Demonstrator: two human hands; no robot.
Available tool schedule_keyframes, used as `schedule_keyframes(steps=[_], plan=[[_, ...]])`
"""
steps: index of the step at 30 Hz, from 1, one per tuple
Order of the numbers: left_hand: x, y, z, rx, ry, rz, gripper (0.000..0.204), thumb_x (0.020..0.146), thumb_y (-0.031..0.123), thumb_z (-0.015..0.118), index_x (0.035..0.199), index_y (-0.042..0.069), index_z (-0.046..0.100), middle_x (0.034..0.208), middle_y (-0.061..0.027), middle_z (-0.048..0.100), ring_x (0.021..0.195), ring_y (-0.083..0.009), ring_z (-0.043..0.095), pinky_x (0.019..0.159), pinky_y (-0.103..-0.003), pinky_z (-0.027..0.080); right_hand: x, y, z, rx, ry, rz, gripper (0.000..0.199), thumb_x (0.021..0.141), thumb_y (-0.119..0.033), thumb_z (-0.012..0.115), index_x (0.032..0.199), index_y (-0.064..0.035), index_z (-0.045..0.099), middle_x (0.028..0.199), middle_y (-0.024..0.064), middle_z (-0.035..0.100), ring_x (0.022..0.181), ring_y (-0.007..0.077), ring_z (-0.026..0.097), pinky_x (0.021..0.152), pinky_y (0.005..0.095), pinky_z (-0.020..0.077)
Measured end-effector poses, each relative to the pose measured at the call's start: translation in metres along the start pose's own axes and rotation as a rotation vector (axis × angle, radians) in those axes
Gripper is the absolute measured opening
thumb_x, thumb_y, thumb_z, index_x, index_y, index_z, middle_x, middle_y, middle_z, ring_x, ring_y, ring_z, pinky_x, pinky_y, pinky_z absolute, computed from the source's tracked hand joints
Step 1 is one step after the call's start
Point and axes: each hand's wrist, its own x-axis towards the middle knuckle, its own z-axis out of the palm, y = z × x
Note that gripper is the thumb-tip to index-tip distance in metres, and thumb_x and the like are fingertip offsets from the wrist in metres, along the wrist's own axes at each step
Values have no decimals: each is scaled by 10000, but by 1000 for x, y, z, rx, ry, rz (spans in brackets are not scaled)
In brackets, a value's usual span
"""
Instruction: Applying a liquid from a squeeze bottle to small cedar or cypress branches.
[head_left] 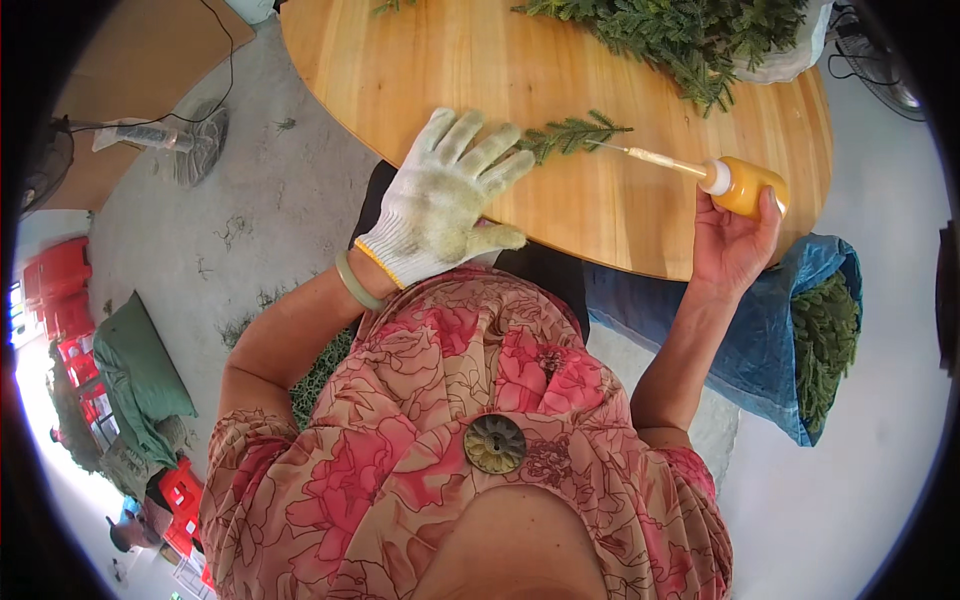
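My left hand [438, 205], in a white knitted glove, lies at the near edge of the table with its fingers spread and nothing held. By its fingertips a small green artificial fir sprig [568, 136] rests on the wood; whether the glove touches it I cannot tell. My bare right hand [735, 240] is closed round a yellow squeeze bottle [752, 187] with a white collar. The bottle is tipped sideways, and its long thin nozzle [660, 158] points left. The needle tip reaches the sprig's right end.
A pile of green sprigs [690, 40] covers the far right of the round wooden table [400, 60], beside a whitish bag. Below the table's right edge, a blue sack [740, 380] holds more greenery. Fans stand at both sides. A green sack [145, 360] and red stools are at left.
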Motion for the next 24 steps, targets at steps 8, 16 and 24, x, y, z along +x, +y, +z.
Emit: schedule_keyframes(steps=[8, 16, 24], plan=[[-1, -22, -2, -349, 356, 0, 608, 776, 374, 794, 1270, 67, 621, 1350, -172, 596, 1277, -393, 526, 1115, -525, 373, 22, -15, -11, 172, -65, 57, 389, 887, -295, 729, 1159, -54, 593, 1123, 129, 679, 1047, 275, 663, 900, 458, 561], [58, 17, 7, -178, 282, -71, 748, 859, 483, 692, 1416, 19, 510, 1454, -201, 522, 1387, -368, 448, 1190, -469, 301, 17, -17, -15, 207, -88, 65, 386, 896, -292, 718, 1155, -39, 582, 1116, 144, 670, 1008, 275, 665, 892, 434, 572], [39, 71, 27, 75, -287, 138, 961, 891, 768, 387, 1561, 84, 295, 1636, -139, 255, 1533, -313, 143, 1258, -506, 25, 18, -23, -28, 188, -45, 40, 397, 912, -290, 700, 1187, -37, 569, 1164, 153, 664, 1088, 304, 656, 941, 465, 548]])
